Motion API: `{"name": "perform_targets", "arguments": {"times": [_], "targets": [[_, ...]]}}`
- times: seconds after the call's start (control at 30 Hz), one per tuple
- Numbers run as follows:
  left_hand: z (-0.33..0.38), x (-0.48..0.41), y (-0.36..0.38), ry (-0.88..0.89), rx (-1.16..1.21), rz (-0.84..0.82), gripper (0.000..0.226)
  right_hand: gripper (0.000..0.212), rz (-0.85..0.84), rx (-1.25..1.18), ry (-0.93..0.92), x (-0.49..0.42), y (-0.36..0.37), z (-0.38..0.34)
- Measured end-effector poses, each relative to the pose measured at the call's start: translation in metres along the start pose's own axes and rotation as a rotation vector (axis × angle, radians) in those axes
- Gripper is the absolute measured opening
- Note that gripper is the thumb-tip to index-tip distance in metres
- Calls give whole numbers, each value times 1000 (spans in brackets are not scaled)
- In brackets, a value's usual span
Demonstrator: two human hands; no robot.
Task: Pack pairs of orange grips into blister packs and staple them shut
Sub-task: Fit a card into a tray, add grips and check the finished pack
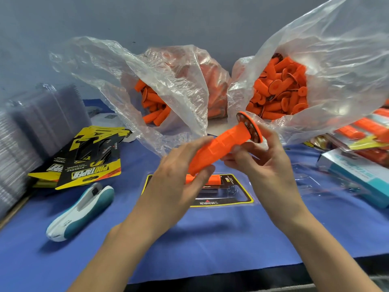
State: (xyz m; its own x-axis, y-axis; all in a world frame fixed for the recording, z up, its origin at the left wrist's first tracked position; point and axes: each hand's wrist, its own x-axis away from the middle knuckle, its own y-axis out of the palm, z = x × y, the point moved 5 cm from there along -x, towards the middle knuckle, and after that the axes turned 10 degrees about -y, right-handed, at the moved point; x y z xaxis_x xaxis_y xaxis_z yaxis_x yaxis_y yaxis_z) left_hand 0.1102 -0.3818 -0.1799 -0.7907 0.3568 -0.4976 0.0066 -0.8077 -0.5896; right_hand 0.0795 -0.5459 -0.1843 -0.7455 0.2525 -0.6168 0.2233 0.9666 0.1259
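Head view, read from left to right. At the far left edge stands a stack of clear blister shells (25,131). Just right of it a fanned pile of yellow-and-black ProTaper backing cards (88,165) lies on the blue-covered bench (210,239). Below the cards lies a white and teal stapler (81,209), apart from both my hands.

At upper centre-left, an open clear bag of orange grips (153,110) sags toward me.

At centre, my left hand (176,184) holds the plain lower end of one orange grip (221,147), with its fingers (203,175) curled round it. The grip is tilted, its flanged end toward the upper right, and is held above the bench. My right hand (267,167) pinches the same grip just below the flange between its fingers (237,149).

Beneath my hands an open blister pack (231,199) lies flat on the bench with a printed card in it. A second orange grip (214,178) is seated in its upper cavity, partly hidden by my left hand.

At upper right, a second clear bag (280,91) gapes open, full of flanged orange grips. At the right edge lies a pile of filled packs (362,131). In front of the pile is a white and teal box (357,175), whose label is too blurred to read.
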Motion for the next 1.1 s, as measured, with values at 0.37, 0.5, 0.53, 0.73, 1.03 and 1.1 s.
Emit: {"name": "perform_targets", "arguments": {"times": [0.37,0.5,0.53,0.73,1.03,1.1], "targets": [[-33,18,20,0,-513,-263,38,35,-274,461,217,27,-63,35],[-30,21,24,17,-586,-269,46,38,-422,712,176,34,-65,42],[-30,21,26,12,-590,-277,47,39,-465,751,167,36,-64,44],[-36,25,38,-27,-584,-332,46,37,-582,852,61,39,-59,37],[-37,32,31,33,-577,-270,31,40,-651,911,18,43,-58,39],[-38,32,30,48,-584,-276,27,42,-659,922,15,44,-58,40]]}}
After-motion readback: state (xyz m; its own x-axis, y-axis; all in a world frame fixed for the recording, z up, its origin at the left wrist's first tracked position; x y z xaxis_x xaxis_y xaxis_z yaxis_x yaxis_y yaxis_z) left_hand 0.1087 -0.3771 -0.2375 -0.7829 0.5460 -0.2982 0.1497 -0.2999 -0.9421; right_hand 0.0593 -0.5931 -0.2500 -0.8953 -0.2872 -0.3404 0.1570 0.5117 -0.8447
